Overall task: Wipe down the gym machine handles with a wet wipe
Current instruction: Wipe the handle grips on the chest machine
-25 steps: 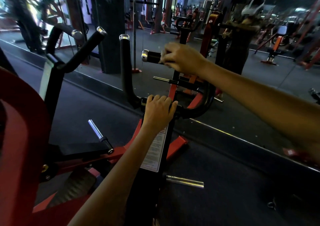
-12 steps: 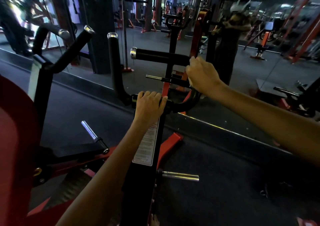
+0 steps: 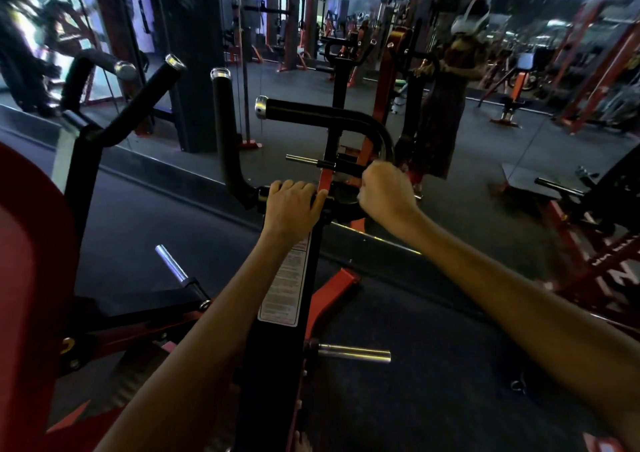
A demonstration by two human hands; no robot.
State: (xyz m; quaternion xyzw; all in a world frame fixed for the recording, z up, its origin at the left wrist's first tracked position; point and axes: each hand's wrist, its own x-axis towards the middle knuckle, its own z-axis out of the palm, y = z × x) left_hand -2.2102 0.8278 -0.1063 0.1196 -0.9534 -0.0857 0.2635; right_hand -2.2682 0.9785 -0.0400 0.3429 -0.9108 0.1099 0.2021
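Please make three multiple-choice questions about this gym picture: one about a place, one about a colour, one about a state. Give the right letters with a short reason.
1. Where does the left hand rest?
A. on the black handle bar
B. on the floor
C. on the red pad

2. What colour is the end cap of the horizontal grip?
A. red
B. silver
C. yellow

3. How is the right hand?
A. flat open
B. fingers curled at the handle's curve
C. hanging down

Answers: 1 A, fingers lie over the bar; 2 B, the cap shines metallic; 3 B, the fist closes there, though no wipe shows.
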